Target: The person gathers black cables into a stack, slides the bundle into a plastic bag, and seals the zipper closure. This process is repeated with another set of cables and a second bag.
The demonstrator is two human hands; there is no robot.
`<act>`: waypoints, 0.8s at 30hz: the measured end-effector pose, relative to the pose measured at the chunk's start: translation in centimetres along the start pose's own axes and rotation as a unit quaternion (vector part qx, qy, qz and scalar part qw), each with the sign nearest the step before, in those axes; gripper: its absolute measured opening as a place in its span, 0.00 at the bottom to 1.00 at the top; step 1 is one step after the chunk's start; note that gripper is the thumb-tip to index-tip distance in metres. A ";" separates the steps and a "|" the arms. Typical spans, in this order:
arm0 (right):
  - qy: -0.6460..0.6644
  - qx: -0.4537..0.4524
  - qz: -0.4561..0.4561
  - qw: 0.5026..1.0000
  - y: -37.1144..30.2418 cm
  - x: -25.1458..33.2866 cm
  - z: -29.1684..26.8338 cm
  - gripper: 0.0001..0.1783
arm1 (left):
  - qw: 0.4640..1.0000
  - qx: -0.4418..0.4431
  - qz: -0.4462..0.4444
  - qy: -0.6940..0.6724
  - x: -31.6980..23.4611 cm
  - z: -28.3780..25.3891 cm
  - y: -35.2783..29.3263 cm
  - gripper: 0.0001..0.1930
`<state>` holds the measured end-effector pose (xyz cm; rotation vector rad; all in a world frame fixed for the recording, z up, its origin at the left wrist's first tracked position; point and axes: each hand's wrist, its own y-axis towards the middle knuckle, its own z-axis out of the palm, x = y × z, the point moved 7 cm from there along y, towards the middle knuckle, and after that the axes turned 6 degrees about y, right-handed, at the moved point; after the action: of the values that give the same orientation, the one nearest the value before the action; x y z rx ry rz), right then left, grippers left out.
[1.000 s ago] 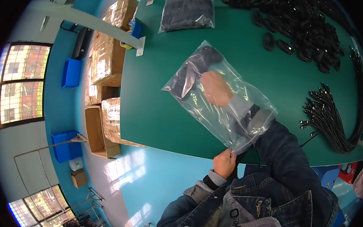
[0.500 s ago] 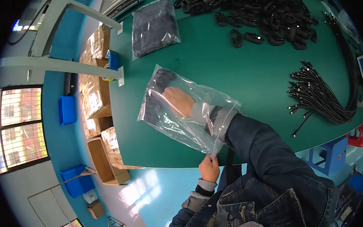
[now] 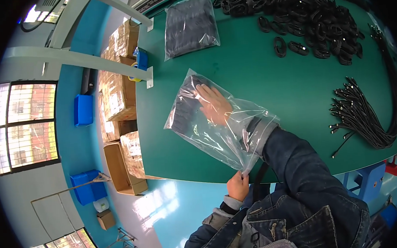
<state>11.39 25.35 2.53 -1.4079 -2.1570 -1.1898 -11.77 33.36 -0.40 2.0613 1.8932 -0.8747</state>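
A clear plastic bag (image 3: 208,139) lies on the green table, with black coiled cables (image 3: 184,109) packed at its far left end. My right hand (image 3: 214,106) is inside the bag, its fingers stretched out over the cables, resting on or just above them. At the near edge of the table my left hand (image 3: 238,186) pinches the corner of the bag's mouth. The bag's opening wraps around my right forearm. Beyond it lies a second clear bag (image 3: 191,28), filled with black cables in rows.
A heap of coiled black cables (image 3: 296,11) covers the far right of the green table (image 3: 259,76). A bundle of loose cables (image 3: 364,115) with metal plugs lies at the right. A pale metal frame (image 3: 149,77) and a tape dispenser (image 3: 140,59) stand at the left edge, with cardboard boxes (image 3: 120,94) beyond.
My right hand has flattened and spread its fingers over the cables inside the bag. The left hand keeps its pinch on the bag. The whole view has shifted slightly.
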 end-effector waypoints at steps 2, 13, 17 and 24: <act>0.023 -0.013 -0.001 1.000 0.1 0.5 -0.3 0.32 | 1.000 -0.002 -0.006 -0.028 0.5 0.1 0.2 0.11; -0.052 -0.086 0.079 0.992 1.0 -1.9 3.7 0.28 | 0.991 0.014 -0.085 -0.104 2.8 0.3 1.5 0.15; -0.090 0.093 0.016 0.991 -6.3 0.3 -1.4 0.27 | 0.980 0.042 -0.125 -0.148 4.2 -0.2 2.0 0.17; -0.006 0.100 0.125 0.987 -13.9 -0.4 -19.5 0.08 | 0.910 0.407 0.024 0.073 0.1 -3.1 0.9 0.16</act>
<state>-3.87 7.60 7.60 -1.5436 -1.9716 -0.8520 -10.03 34.91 1.79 2.6496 1.6834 -1.7706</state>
